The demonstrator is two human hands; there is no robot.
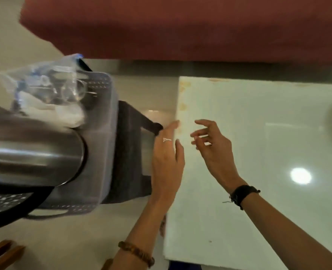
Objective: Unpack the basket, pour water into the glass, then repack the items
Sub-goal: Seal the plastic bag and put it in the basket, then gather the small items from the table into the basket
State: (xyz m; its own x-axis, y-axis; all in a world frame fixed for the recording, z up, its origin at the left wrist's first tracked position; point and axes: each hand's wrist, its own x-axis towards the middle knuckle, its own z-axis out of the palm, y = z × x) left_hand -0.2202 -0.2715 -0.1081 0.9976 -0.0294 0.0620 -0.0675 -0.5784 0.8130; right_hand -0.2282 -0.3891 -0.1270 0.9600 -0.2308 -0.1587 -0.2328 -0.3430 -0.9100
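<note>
A grey perforated plastic basket [101, 121] stands at the left on the pale floor. Inside it lie a steel flask or kettle [34, 151] with a black handle, a clear glass [71, 90] inside a transparent plastic bag [38, 78], and white tissue [69, 115]. The basket's dark handle [134, 149] is folded down to the right. My left hand [167, 158] hovers beside that handle with relaxed fingers, touching or nearly touching its end. My right hand [214, 147] floats over the white board [258, 152], fingers loosely spread, holding nothing.
The white glossy board covers the right half of the view, with small stains along its left edge. A dark red cloth-covered surface [180, 26] spans the top. Two wooden pieces [3, 254] lie at the bottom left.
</note>
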